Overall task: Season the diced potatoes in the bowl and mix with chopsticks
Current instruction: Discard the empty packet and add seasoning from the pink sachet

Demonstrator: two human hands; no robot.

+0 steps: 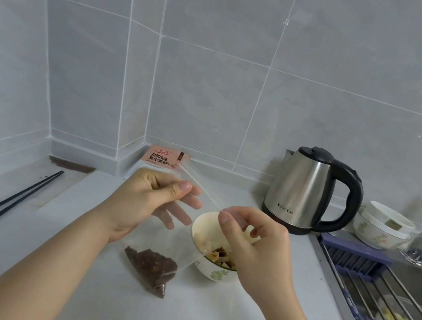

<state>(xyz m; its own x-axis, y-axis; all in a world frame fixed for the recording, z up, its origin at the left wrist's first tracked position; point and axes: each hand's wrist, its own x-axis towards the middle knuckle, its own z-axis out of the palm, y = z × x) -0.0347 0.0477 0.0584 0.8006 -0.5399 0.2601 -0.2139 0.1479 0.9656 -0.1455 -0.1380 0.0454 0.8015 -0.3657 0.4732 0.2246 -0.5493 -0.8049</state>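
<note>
Both hands, left hand (146, 194) and right hand (250, 240), pinch the limp, light seasoning bag (154, 254) at its top edge, spice sagging low beside the bowl (202, 228).

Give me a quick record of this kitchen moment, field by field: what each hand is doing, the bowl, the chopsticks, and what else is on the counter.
left hand: left hand pinches the top of the seasoning bag
right hand: right hand pinches the bag's other top corner, above the bowl
seasoning bag: clear, dark spice gathered in its lowest corner
bowl: holds potato pieces with some spice on them
chopsticks: chopsticks lie on the counter at far left, untouched
other: kettle behind the bowl; stacked bowls by the sink
</note>
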